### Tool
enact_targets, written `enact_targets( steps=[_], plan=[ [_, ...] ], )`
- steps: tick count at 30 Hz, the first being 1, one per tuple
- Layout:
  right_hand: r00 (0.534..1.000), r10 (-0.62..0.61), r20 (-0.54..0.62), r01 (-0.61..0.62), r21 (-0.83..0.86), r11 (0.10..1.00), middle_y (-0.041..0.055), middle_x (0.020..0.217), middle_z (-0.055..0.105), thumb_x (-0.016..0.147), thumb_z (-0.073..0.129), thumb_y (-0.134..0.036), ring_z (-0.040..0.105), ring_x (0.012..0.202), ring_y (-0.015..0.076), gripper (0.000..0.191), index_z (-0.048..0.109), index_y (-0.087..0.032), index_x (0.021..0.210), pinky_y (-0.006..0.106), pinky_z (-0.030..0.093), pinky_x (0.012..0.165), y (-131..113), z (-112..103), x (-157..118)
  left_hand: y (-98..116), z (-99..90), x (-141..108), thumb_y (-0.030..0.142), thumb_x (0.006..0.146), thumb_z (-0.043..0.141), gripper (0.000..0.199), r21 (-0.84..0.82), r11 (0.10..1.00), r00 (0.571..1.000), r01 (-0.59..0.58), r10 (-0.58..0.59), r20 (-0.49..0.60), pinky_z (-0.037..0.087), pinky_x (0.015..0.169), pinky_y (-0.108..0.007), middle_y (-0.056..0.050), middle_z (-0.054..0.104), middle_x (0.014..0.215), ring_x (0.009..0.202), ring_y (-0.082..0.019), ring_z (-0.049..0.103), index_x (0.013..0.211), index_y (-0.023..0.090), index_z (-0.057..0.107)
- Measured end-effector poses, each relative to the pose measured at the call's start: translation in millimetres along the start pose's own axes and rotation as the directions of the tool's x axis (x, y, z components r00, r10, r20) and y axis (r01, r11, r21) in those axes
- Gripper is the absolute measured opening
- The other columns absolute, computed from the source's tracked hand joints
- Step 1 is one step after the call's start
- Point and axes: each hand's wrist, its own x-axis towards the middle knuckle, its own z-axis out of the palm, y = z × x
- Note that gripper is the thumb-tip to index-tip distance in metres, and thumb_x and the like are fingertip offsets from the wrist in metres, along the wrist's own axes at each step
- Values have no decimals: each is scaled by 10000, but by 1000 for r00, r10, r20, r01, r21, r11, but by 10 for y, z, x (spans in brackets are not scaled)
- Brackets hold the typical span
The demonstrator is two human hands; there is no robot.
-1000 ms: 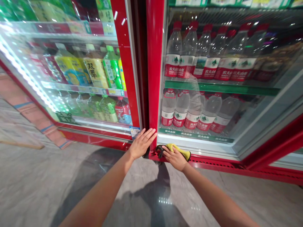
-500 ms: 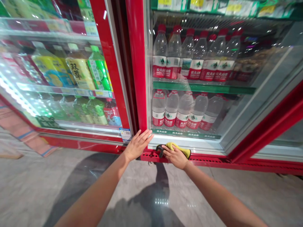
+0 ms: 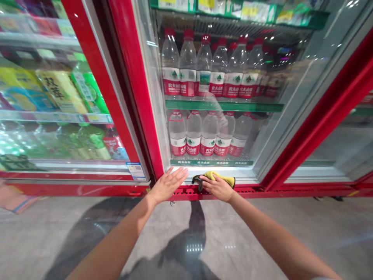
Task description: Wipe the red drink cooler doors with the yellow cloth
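Note:
My right hand presses a folded yellow cloth against the bottom edge of a glass-fronted drinks fridge. The cloth has a dark border, and a black bunched part sticks out left of my fingers. My left hand lies flat with fingers stretched at the lower left corner of the same fridge door, on the white bottom frame beside the red upright. Nothing is held in it. Just under both hands runs a perforated red base strip.
Behind the glass, red-capped water bottles stand on two shelves. To the left is another fridge with coloured drink bottles. A red slanting door frame is at right. Grey tiled floor lies below, with a pinkish box at far left.
The view has turned to the right. Both hands have shifted right along the fridge's bottom edge, the right one still gripping the cloth. My left hand has come off the red upright's foot.

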Motion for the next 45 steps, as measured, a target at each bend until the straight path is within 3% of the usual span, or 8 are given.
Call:
enact_targets(
  steps=[6, 12, 20, 26, 29, 33, 41, 45],
  plan=[
    [989, 147, -14, -148, -16, 989, 49, 1429, 618, 991, 502, -136, 390, 1475, 215, 337, 630, -246, 1283, 558, 260, 1226, 173, -125, -350, 87, 62, 149, 16, 855, 461, 684, -18, 1000, 1000, -12, 11, -12, 63, 1300, -448, -51, 468, 1568, 1526, -184, 282, 1512, 204, 429],
    [998, 61, 23, -61, 4, 998, -1, 1298, 701, 997, 518, -170, 414, 1457, 160, 237, 713, -277, 1076, 424, 275, 1243, 47, 33, -264, 215, 106, 240, 4, 841, 470, 686, -57, 994, 996, -91, 91, -6, 92, 1298, -447, -45, 475, 1563, 1521, -164, 290, 1492, 218, 449],
    [977, 215, 10, -214, -52, 975, 51, 1461, 591, 994, 522, -162, 362, 1487, 215, 424, 542, -248, 1408, 554, 298, 1201, 241, -157, -602, 314, 204, 398, 23, 836, 516, 665, -83, 991, 993, -103, 97, -66, 69, 1299, -454, -69, 470, 1565, 1525, -187, 284, 1476, 196, 475],
    [990, 131, 60, -126, -83, 989, 2, 1369, 665, 999, 523, -183, 411, 1451, 168, 301, 665, -276, 1248, 450, 318, 1209, 257, -101, -678, 408, 277, 516, 94, 899, 519, 576, -63, 984, 983, -165, 159, -92, 33, 1299, -468, -51, 409, 1606, 1547, -198, 221, 1466, 190, 488],
    [983, 174, 57, -168, -99, 981, 10, 1467, 589, 1002, 501, -179, 395, 1465, 194, 382, 596, -288, 1355, 477, 353, 1182, 425, -216, -737, 473, 318, 631, 119, 915, 519, 569, -74, 985, 985, -155, 148, -93, 30, 1300, -457, -42, 400, 1611, 1551, -194, 208, 1477, 198, 477],
    [934, 356, 37, -348, -131, 928, 44, 1529, 522, 995, 446, -142, 397, 1467, 254, 516, 469, -260, 1496, 497, 433, 1099, 431, -277, -932, 546, 362, 744, 94, 882, 526, 642, -114, 982, 987, -151, 143, -74, 56, 1296, -445, -60, 363, 1629, 1551, -193, 206, 1510, 191, 429],
    [905, 418, 84, -411, -82, 908, -27, 1540, 508, 972, 461, -120, 410, 1458, 239, 586, 459, -380, 1498, 465, 372, 1156, 509, -375, -974, 705, 474, 939, 113, 883, 529, 682, -135, 971, 980, -196, 189, -65, 50, 1293, -445, -58, 327, 1645, 1553, -192, 199, 1541, 208, 378],
    [744, 664, -72, -668, -47, 743, 64, 1530, 517, 982, 446, -161, 330, 1496, 305, 537, 484, -312, 1496, 513, 364, 1139, 593, -385, -981, 796, 492, 1065, 93, 874, 521, 681, -136, 969, 977, -207, 198, -77, 6, 1294, -434, -42, 332, 1642, 1554, -181, 191, 1534, 204, 393]
  ],
)
